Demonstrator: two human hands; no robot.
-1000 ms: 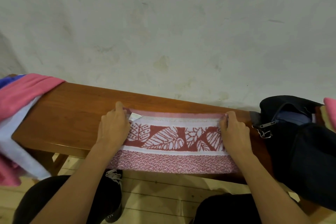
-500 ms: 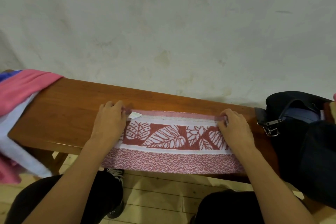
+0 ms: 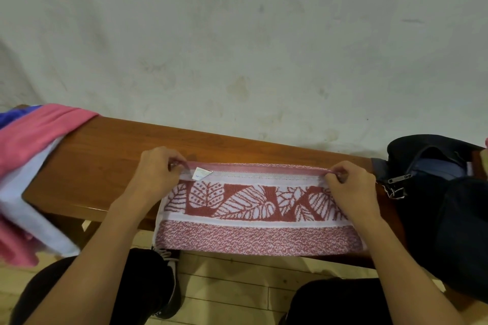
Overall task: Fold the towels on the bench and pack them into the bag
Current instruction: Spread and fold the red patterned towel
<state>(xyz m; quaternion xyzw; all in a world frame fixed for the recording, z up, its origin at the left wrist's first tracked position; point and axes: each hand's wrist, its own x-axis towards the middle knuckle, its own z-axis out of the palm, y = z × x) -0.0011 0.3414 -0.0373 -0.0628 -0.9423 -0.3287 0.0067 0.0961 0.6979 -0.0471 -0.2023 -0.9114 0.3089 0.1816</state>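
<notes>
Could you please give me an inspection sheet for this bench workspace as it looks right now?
Surface: wooden bench, against a wall.
Job's things: leaf-patterned towel lies across the bench, near edge hanging over the front; dark bag on the right, open at the top.
Clutter: pink, white and blue towels draped over the bench's left end.
Hands: left hand pinches the towel's far left corner; right hand pinches the far right corner.
Cables: nothing seen.
Surroundings: stained pale wall behind; wooden plank floor below.
</notes>
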